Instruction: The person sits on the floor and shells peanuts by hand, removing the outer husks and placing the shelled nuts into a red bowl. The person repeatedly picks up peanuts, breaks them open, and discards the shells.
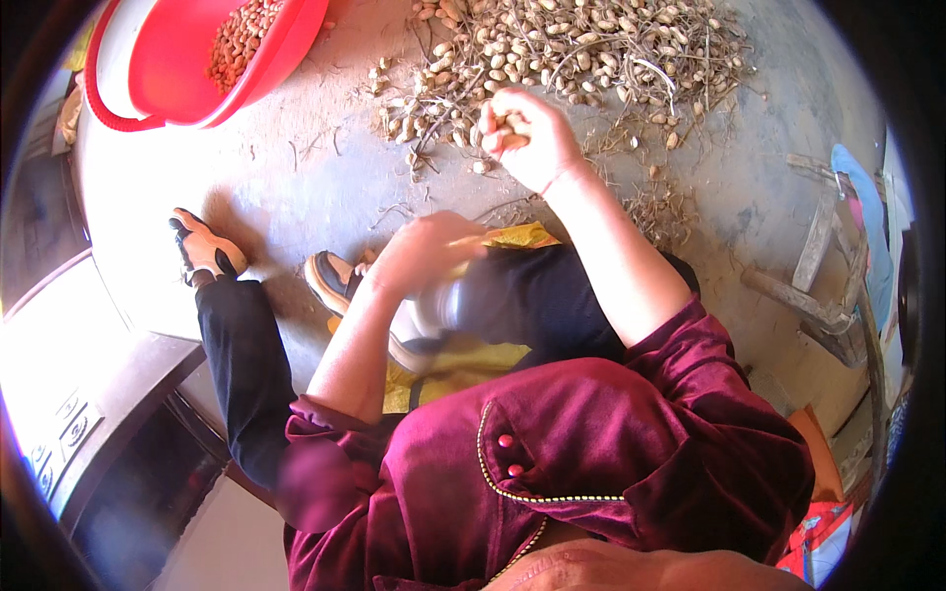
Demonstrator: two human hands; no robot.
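My right hand (533, 140) is curled around a few unshelled peanuts (510, 127), which show between the fingers and palm. It is held at the near edge of a heap of unshelled peanuts (591, 52) mixed with dry stems and roots. My left hand (432, 247) is blurred over my folded leg, its fingers pointing right. Whether it holds anything cannot be made out. Just beyond those fingers, a piece of yellow material (525, 235) lies by my dark trouser leg. A red plastic bucket (174, 59) at the upper left contains reddish-brown shelled peanuts (240, 48).
My outstretched foot wears an orange and black shoe (207, 247); another shoe (332, 281) is tucked near my left forearm. Loose root scraps (658, 210) litter the concrete floor. A wooden frame (813, 273) with a blue cloth (868, 207) stands at the right. A dark-edged piece of furniture (140, 377) is at the left.
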